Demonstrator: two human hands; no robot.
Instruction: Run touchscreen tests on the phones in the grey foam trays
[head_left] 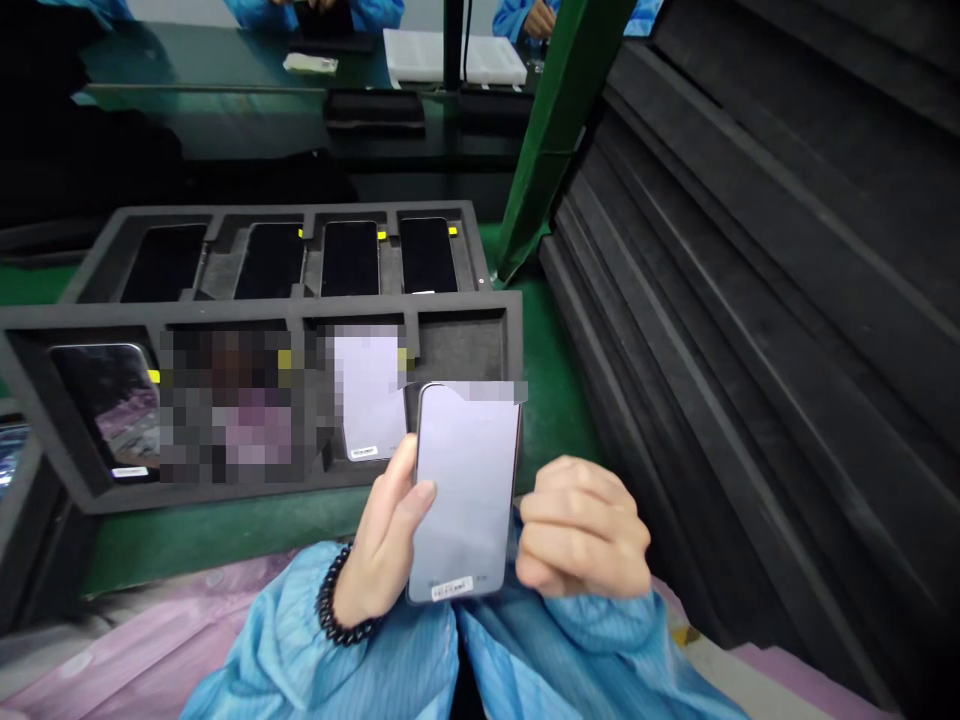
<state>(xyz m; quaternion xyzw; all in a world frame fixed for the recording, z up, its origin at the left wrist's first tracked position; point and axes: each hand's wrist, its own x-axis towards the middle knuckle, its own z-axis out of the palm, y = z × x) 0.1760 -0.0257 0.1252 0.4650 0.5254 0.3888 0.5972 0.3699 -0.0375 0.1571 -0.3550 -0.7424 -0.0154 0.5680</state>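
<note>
My left hand [386, 540] grips a smartphone [466, 490] by its left edge, screen up, with a white label at its lower end. A black bead bracelet circles that wrist. My right hand [583, 528] is curled into a loose fist just right of the phone, touching or nearly touching its right edge; whether it holds anything is hidden. Directly behind the phone lies a grey foam tray [465, 310] with several phones in its slots; its rightmost slot is empty.
A second foam tray [105, 240] with several dark phones sits further back. A tall stack of black foam trays [750, 300] fills the right side. A green post [555, 130] rises behind. Other people's hands and blue sleeves [525, 15] work at the far bench.
</note>
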